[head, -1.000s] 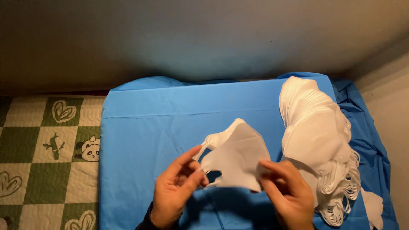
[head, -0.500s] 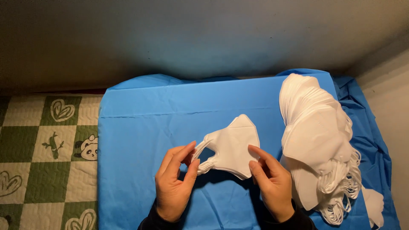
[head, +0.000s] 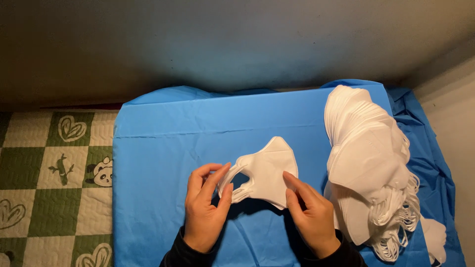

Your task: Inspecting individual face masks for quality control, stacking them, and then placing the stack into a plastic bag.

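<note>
White folded face mask (head: 269,170) held at frame centre above the blue sheet (head: 163,148), ear loop pinched by the left hand (head: 205,207) at 9 o'clock, lower edge pinched by the right hand (head: 309,212) at 5 o'clock, stack of white masks (head: 366,153) lying at 3 o'clock, green checked quilt (head: 49,173) at far 9 o'clock.

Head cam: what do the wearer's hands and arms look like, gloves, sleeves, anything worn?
Both the left hand and the right hand are bare: no gloves, and no rings or watch visible. Dark, apparently black long sleeves end at the wrists. Only the cuffs show at the frame's bottom edge.
</note>
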